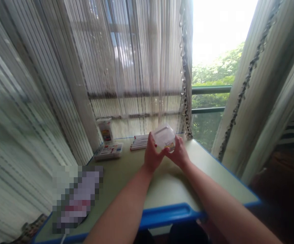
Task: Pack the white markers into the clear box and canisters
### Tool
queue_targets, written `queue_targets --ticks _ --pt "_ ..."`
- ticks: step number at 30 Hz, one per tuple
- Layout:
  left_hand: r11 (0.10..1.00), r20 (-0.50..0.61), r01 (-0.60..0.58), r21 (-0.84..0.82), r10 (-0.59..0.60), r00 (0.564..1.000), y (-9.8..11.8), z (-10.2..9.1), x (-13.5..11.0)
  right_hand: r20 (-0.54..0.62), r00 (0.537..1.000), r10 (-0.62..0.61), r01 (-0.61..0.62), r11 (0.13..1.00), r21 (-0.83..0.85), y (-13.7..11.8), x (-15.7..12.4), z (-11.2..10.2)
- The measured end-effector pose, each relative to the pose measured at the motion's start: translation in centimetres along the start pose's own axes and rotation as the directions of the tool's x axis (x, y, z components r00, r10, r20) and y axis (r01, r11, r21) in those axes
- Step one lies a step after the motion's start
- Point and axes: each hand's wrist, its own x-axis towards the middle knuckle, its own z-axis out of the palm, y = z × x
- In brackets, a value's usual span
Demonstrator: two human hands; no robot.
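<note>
Blue edging (167, 213) borders the surface (126, 169) at bottom centre, nearest us. Beyond, mid-frame, we see left hand (152, 154) and right hand (179, 154) clasping a clear plastic container (163, 137) between them, equally near, its long axis unclear to us. Farther, left of centre, lie pens (138, 143) in a row.

Striped curtains (136, 61) are hung across upper L & ctr of frame, w/ green railing (210, 90) & foliage (219, 69) seen upper R, pixelated item (79, 195) laid lower L.
</note>
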Motion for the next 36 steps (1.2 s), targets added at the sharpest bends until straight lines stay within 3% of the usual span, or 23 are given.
queue_targets --ticks 2,6,13,19,24,26,32,34,36 --pt "0.999 -0.07 0.034 0.029 -0.032 0.997 0.8 -0.6 0.3 0.026 0.998 -0.064 0.063 0.998 0.024 -0.3 -0.2 0.1" --pt "0.992 -0.052 0.073 0.106 -0.068 0.996 1.9 -1.1 0.5 0.011 0.996 -0.089 0.088 0.995 0.053 -0.3 -0.2 0.3" --pt "0.999 0.014 -0.019 0.028 0.019 1.0 0.7 -0.1 0.2 0.074 0.997 0.038 -0.045 0.994 0.095 0.4 -0.3 0.5" --pt "0.996 0.005 -0.056 0.073 0.056 0.998 -0.2 -0.1 0.2 -0.037 0.998 -0.056 0.06 0.99 0.127 1.4 -0.2 0.9" --pt "0.974 -0.007 -0.214 0.069 0.215 0.976 0.8 -0.7 0.3 -0.05 0.996 -0.073 0.078 0.992 0.102 1.9 -0.2 0.7" --pt "0.974 -0.026 -0.222 0.044 0.223 0.975 1.4 -0.9 0.3 -0.063 0.994 -0.086 0.091 0.993 0.08 2.0 -0.1 0.5" --pt "0.997 -0.176 -0.067 0.022 0.07 0.982 3.1 -1.9 0.6 -0.05 0.988 -0.149 0.152 0.985 0.078 1.8 0.2 0.4" --pt "0.993 -0.222 0.044 -0.112 -0.068 0.973 3.4 -2.1 1.2 -0.084 0.976 -0.2 0.206 0.977 0.062 1.9 0.3 0.1" --pt "0.918 -0.2 0.18 -0.353 -0.262 0.944 3.4 -2.1 1.9 -0.106 0.963 -0.248 0.253 0.967 0.036 2.0 0.4 -0.2"
